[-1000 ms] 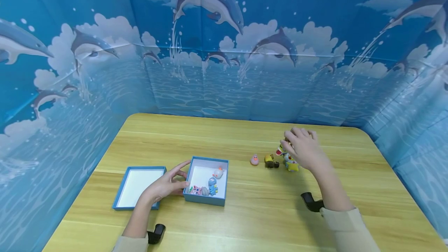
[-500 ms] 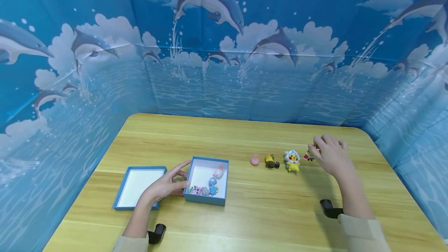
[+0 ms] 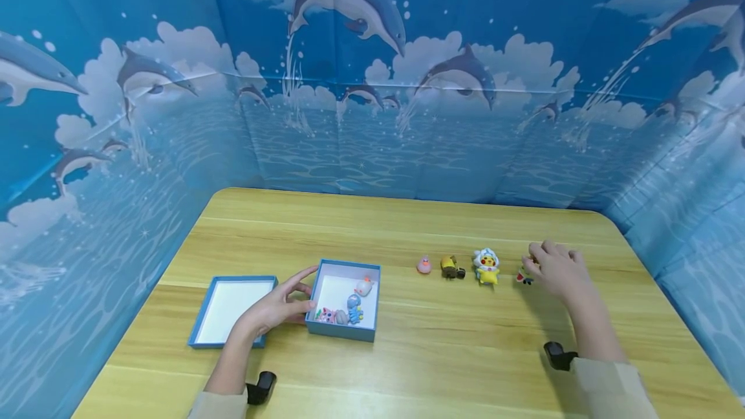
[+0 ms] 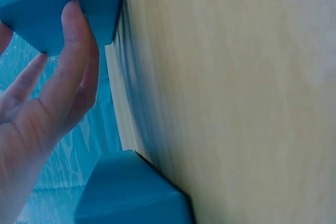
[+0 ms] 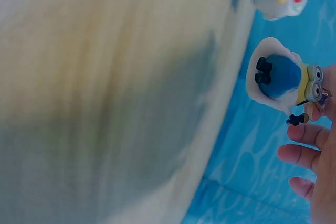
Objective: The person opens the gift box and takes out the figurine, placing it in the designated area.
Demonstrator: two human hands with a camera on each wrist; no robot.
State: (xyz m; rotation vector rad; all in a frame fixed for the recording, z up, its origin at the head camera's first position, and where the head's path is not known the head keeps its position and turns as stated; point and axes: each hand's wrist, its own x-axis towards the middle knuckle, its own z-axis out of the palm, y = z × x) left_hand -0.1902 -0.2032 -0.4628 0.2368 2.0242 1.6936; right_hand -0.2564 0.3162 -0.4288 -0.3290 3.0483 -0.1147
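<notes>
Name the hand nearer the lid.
Left. The left hand is beside the lid's right edge, fingers against the box; the right hand is far across the table, holding a toy.

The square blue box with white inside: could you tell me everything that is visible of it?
The square blue box, seemingly cardboard, stands upright and open on the yellow wood-grain table. Its inside is white. Small pink, blue, white and grey figures lie in it. The left hand touches its left side.
</notes>
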